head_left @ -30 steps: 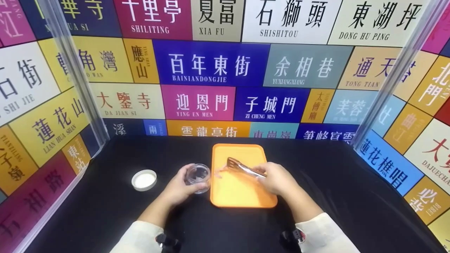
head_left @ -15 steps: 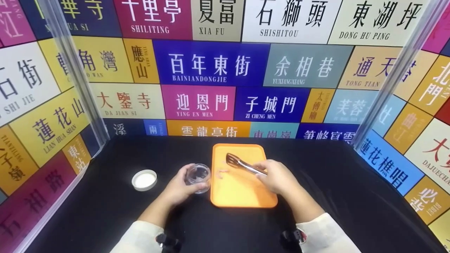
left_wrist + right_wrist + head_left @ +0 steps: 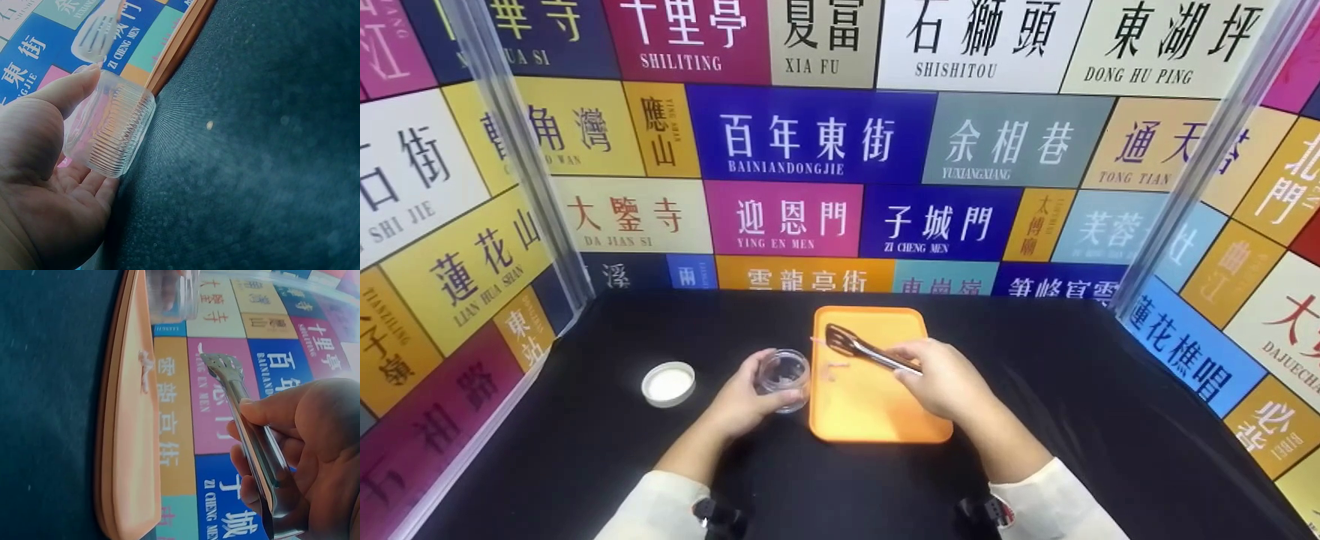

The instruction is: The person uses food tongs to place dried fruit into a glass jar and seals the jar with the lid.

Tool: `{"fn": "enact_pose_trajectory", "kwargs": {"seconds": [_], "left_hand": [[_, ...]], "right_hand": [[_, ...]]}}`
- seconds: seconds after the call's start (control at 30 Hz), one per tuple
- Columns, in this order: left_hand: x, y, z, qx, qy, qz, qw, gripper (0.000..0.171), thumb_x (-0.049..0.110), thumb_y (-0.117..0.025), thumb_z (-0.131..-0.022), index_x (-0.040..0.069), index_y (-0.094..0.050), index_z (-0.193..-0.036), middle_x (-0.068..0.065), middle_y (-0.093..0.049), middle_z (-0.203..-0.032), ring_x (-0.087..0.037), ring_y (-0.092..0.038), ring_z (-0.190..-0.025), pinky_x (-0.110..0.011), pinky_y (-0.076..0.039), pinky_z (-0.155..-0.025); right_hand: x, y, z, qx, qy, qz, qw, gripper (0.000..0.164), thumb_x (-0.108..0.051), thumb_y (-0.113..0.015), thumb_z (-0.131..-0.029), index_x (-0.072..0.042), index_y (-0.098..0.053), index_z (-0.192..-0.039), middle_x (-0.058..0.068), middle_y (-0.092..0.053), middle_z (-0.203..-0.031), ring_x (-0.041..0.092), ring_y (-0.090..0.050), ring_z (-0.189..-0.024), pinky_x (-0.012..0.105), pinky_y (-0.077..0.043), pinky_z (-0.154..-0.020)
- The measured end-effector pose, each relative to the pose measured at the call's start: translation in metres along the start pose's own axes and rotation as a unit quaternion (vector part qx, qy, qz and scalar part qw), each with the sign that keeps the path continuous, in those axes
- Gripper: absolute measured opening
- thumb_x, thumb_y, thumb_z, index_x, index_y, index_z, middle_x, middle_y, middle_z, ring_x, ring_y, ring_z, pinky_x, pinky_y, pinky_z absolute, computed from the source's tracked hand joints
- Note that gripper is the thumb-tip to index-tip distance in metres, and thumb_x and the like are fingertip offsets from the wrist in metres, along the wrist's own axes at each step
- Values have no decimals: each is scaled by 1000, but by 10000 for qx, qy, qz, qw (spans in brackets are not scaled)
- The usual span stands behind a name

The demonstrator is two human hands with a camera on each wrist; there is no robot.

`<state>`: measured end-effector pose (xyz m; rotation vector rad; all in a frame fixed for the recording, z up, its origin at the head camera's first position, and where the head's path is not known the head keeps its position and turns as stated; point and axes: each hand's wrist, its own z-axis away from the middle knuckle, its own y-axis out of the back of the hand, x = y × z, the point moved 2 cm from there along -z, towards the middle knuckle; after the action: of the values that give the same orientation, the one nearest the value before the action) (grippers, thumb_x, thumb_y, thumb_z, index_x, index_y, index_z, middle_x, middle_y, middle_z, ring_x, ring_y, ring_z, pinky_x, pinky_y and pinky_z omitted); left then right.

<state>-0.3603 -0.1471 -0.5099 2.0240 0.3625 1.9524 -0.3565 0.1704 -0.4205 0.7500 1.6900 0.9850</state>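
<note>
My left hand (image 3: pixel 746 397) grips a clear ribbed jar (image 3: pixel 115 126) beside the tray's left edge, thumb on its rim side. My right hand (image 3: pixel 949 379) holds metal tongs (image 3: pixel 250 444) with slotted ends above the orange tray (image 3: pixel 885 412). A small pale pink strip (image 3: pixel 201 349) sticks out from the tips of the tongs, which are raised off the tray. More small pinkish pieces (image 3: pixel 834 367) lie on the tray's left part; what they are is too small to tell. Some of the jar's inside is blurred by its clear wall.
A round white-topped lid (image 3: pixel 668 384) lies on the black tablecloth (image 3: pixel 607 450) to the left of the jar. Colourful sign-covered panels (image 3: pixel 810 142) stand behind and at both sides, with clear upright posts (image 3: pixel 1192 180) at the corners.
The tongs have lifted from the tray and moved left toward the jar, with a pink strip now at their tips. My left hand and the jar have stayed in place.
</note>
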Motion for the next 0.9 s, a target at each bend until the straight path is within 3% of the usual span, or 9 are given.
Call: {"fn": "enact_pose_trajectory", "kwargs": {"seconds": [0.47, 0.9], "left_hand": [[-1, 0, -1, 28, 9, -32, 10000, 100, 46, -94, -80, 16, -44, -160, -13, -55, -162, -37, -49, -153, -58, -34, -131], [-2, -1, -2, 33, -215, 129, 9997, 92, 40, -94, -82, 14, -47, -157, -14, -56, -161, -36, -50, -153, -57, -34, -131]], "right_hand": [[-32, -12, 15, 110, 632, -274, 9976, 30, -21, -78, -98, -28, -79, -127, -5, -78, -122, 20, -73, -117, 47, -59, -105], [-34, -16, 16, 105, 720, -326, 9968, 31, -22, -78, -98, -30, -78, -128, -7, -78, -123, 20, -73, -116, 45, -59, -103]]}}
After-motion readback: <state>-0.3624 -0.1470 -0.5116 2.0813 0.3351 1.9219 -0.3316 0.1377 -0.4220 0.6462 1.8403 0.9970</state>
